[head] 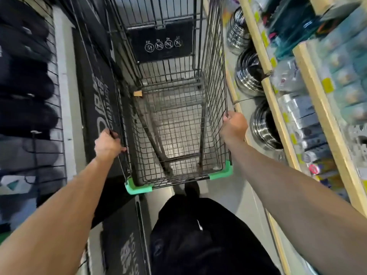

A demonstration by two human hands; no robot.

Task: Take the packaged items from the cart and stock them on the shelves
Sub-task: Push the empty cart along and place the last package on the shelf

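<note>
A black wire shopping cart point(214, 80) with green plastic corner guards stands in a narrow aisle straight below me. Its basket holds no packaged items; only a small tan scrap point(137, 93) clings to the wire inside. My left hand point(107, 144) grips the top rim of the cart's left side wall. My right hand point(234, 125) grips the top rim of the right side wall. Wooden-edged shelves point(315, 92) full of packaged goods run along the right, blurred.
Coils of shiny hose or wire point(248, 74) sit on the low shelf just right of the cart. A wire grid wall with dark hanging goods point(23, 92) lines the left. A black printed panel point(95, 100) leans beside the cart. My dark-clothed legs point(198, 235) stand behind it.
</note>
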